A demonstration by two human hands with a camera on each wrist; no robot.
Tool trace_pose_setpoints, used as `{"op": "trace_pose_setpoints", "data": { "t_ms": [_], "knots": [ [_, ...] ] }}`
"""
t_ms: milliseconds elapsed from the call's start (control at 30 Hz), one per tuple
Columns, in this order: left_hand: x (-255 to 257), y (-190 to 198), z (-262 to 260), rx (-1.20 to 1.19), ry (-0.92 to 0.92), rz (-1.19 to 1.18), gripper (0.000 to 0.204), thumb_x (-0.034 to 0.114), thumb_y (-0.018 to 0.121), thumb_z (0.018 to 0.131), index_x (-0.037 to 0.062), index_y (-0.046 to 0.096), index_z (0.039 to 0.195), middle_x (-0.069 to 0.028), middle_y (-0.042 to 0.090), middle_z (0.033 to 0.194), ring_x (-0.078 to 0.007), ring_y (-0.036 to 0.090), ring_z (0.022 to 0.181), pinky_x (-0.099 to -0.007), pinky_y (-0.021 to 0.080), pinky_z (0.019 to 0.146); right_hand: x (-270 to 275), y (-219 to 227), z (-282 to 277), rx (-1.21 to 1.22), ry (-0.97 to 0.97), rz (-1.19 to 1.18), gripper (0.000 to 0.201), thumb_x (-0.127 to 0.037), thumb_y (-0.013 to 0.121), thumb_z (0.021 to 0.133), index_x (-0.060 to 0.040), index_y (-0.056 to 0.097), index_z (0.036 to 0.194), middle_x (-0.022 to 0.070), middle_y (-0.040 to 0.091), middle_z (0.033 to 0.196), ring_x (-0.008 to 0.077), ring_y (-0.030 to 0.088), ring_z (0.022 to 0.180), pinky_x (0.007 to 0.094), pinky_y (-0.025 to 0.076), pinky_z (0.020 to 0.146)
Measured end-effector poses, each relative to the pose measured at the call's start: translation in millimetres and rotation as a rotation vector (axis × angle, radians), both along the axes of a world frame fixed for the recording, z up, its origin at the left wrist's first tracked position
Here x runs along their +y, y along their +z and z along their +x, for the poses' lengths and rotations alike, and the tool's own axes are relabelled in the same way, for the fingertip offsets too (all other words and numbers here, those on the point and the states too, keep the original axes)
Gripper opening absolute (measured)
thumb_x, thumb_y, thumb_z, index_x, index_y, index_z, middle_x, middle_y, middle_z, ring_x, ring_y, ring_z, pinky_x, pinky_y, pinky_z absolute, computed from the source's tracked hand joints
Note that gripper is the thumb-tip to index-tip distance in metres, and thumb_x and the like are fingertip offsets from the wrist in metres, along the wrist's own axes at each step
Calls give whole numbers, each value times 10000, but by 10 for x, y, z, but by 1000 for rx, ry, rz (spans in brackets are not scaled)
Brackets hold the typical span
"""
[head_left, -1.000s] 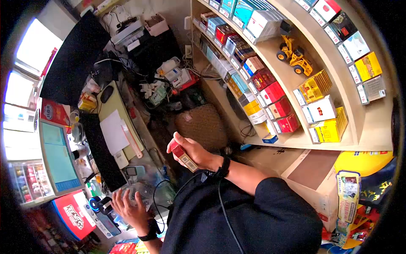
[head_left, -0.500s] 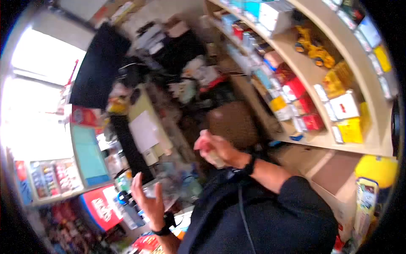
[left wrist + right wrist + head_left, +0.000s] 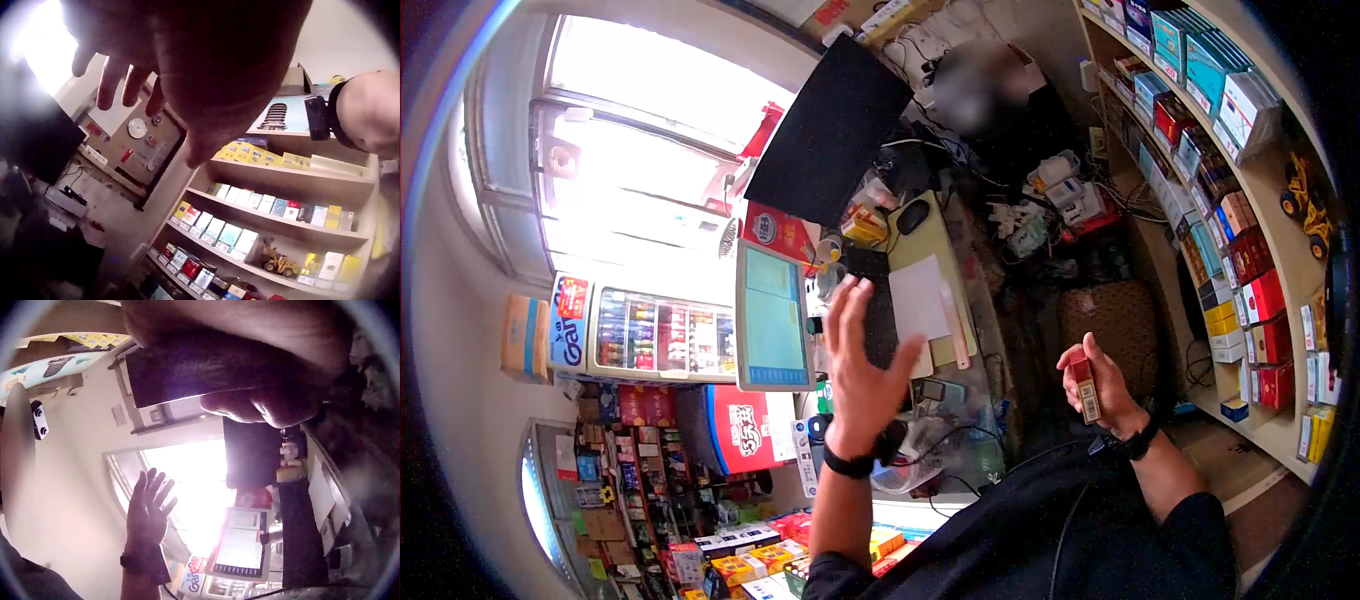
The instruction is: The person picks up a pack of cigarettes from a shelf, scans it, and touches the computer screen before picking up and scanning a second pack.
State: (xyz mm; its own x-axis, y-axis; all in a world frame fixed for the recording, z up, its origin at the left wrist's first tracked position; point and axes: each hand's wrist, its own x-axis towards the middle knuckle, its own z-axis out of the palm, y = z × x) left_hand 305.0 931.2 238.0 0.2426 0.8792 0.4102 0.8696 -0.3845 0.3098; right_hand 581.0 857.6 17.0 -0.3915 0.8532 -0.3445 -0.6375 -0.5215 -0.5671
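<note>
A small red and tan box (image 3: 1086, 388) is gripped in my right hand (image 3: 1108, 385), beside the brown chair seat. From the right wrist view, the box (image 3: 187, 372) looks dark, with fingers (image 3: 262, 406) curled round it. My left hand (image 3: 862, 375) is raised with nothing in it, its fingers spread, in front of the monitor (image 3: 772, 315) and dark keyboard. That same left hand (image 3: 187, 69) shows large and dark in the left wrist view, fingers extended.
Shelves of small boxes (image 3: 1268, 295) stand on the right, with a yellow toy loader (image 3: 1308, 210). White paper (image 3: 920, 300) and a black mouse (image 3: 913, 216) lie on the desk. A display case (image 3: 662, 335) stands left; colourful packs (image 3: 740, 568) lie at the lower left.
The head view has swung toward the window, so the shelves shift right. My left hand has risen in front of the monitor. The right hand still grips the box.
</note>
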Motion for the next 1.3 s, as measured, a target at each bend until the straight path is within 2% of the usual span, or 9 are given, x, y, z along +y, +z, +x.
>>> {"op": "trace_pose_setpoints", "data": {
  "t_ms": [33, 100, 200, 433, 467, 567, 600, 867, 1300],
  "knots": [
    [141, 23, -97, 46, -21, 63, 727, 311, 808, 943, 28, 482, 1528, -211, 451, 1568, -345, 516, 1397, -450, 465, 1124, 5, -7, 5, -8, -8, -2, 663, -707, 439, 1047, -74, 637, 1057, -2, 589, 672, 86, 560, 503, 248, 468, 451],
    [440, -40, -303, -145, -11, 52, 758, 224, 829, 913, 47, 451, 1546, -209, 387, 1608, -370, 528, 1381, -468, 458, 1136, 16, -25, 8, -24, -21, -3, 660, -702, 440, 1049, -74, 640, 1051, -3, 588, 667, 84, 561, 502, 246, 467, 449],
    [793, 21, -474, -286, 56, 31, 772, 269, 806, 949, 53, 413, 1577, -195, 313, 1651, -337, 579, 1329, -442, 496, 1098, 49, -66, 27, -22, -33, -5, 657, -695, 433, 1055, -74, 646, 1041, -2, 586, 657, 82, 558, 498, 243, 468, 444],
    [1456, -211, -1145, -231, 441, -87, 894, 359, 790, 952, 8, 317, 1625, -261, 176, 1699, -325, 639, 1273, -412, 534, 1046, 114, -108, -6, -82, -36, -56, 659, -691, 423, 1060, -73, 649, 1033, 3, 584, 645, 95, 564, 492, 250, 469, 439],
    [1475, -201, -1189, -294, 483, -183, 969, 422, 798, 926, 13, 287, 1641, -317, 140, 1699, -419, 529, 1405, -444, 481, 1121, 120, -122, -19, -86, -36, -65, 660, -692, 425, 1059, -72, 649, 1032, 4, 584, 645, 96, 564, 492, 251, 471, 441],
    [1659, -604, -1738, -1, 646, -113, 1021, 472, 803, 903, 13, 275, 1647, -371, 112, 1687, -505, 326, 1527, -485, 381, 1209, 112, -185, -48, -87, -39, -96, 657, -691, 430, 1058, -72, 648, 1030, 4, 586, 646, 97, 564, 491, 256, 478, 447],
    [1700, -689, -1900, -20, 667, -157, 1064, 529, 787, 896, 16, 248, 1656, -410, 62, 1680, -543, 142, 1574, -502, 286, 1261, 111, -202, -58, -85, -42, -106, 655, -690, 432, 1058, -72, 648, 1029, 4, 587, 647, 97, 564, 491, 257, 480, 450],
    [1874, -1011, -2553, 56, 814, -275, 1181, 643, 749, 885, -2, 149, 1671, -448, 19, 1662, -547, 153, 1569, -469, 291, 1265, 114, -212, -135, -141, -63, -123, 654, -691, 433, 1055, -76, 650, 1001, 17, 582, 634, 111, 562, 475, 251, 476, 453],
    [1858, -1021, -2591, 155, 977, -414, 1284, 681, 742, 861, 32, -2, 1683, -473, -37, 1643, -581, 350, 1475, -469, 417, 1196, 110, -253, -156, -134, -52, -146, 651, -707, 474, 1035, -80, 649, 1022, 8, 594, 653, 95, 572, 485, 245, 483, 449]
  ]
}}
